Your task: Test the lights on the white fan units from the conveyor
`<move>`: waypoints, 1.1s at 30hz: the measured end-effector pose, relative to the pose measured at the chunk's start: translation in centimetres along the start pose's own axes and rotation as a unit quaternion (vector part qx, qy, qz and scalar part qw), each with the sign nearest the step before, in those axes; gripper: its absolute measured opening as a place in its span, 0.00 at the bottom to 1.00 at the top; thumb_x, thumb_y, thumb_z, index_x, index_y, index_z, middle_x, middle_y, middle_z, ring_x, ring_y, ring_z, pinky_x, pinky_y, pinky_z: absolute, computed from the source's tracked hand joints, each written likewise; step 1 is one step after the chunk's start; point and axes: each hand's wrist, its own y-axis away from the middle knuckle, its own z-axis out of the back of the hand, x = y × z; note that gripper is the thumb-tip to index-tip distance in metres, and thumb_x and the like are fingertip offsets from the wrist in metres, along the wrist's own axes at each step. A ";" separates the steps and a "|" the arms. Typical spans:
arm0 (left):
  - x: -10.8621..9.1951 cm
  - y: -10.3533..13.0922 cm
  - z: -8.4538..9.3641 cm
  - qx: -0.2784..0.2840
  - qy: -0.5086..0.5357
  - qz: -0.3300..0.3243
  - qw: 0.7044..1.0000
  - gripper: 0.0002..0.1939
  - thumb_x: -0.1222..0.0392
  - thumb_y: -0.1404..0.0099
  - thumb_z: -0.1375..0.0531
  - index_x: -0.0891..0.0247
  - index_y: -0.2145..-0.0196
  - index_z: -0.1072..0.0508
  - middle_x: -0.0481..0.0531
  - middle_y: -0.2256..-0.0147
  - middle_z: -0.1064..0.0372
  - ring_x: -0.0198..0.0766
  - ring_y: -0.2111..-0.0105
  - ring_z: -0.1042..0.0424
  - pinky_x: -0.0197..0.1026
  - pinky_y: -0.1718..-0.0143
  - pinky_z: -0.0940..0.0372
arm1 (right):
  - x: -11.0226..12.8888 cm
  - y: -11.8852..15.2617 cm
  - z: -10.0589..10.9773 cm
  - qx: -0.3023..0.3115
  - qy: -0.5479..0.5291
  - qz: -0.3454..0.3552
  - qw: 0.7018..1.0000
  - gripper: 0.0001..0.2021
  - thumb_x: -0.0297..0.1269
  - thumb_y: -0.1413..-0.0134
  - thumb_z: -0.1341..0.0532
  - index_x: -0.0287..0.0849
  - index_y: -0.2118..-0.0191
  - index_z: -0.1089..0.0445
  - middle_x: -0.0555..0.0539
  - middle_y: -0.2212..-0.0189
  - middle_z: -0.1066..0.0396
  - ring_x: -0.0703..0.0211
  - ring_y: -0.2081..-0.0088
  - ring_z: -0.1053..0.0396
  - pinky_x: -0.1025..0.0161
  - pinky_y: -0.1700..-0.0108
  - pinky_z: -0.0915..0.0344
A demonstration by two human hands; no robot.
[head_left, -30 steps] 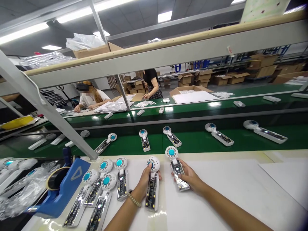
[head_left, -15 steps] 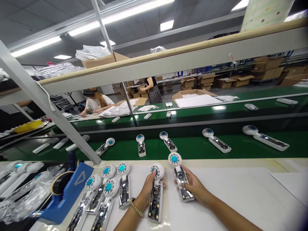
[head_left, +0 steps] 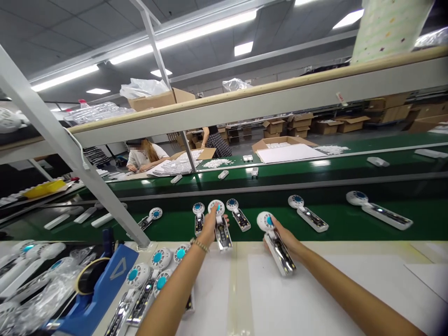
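My left hand is closed around a white handheld fan, its thumb on the round head. The handle lacks a cover and shows a dark circuit board; it is held over the near edge of the green belt. My right hand grips a second handheld fan, tilted, above the front edge of the white worktable. Several similar open-handled fans lie on the belt, one just right of my left hand. More fans with blue centres lie on the table's left, partly behind my left forearm.
A blue tape dispenser stands at left, beside plastic-wrapped parts. A slanted metal post rises there, and a shelf beam crosses overhead. Past the belt are a carton and two people, one seated.
My left hand has moved forward with its fan, from the table to the belt's edge. My right hand has shifted slightly right, and its fan has turned.
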 end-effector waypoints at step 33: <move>0.3 1.0 2.5 0.039 0.121 -0.041 0.991 0.18 0.60 0.47 0.36 0.62 0.61 0.38 0.52 0.63 0.32 0.36 0.70 0.29 0.39 0.69 0.32 | 0.5 -1.5 -4.9 0.058 -0.106 0.137 0.983 0.23 0.46 0.61 0.35 0.43 0.59 0.40 0.48 0.70 0.30 0.53 0.72 0.28 0.56 0.69 0.33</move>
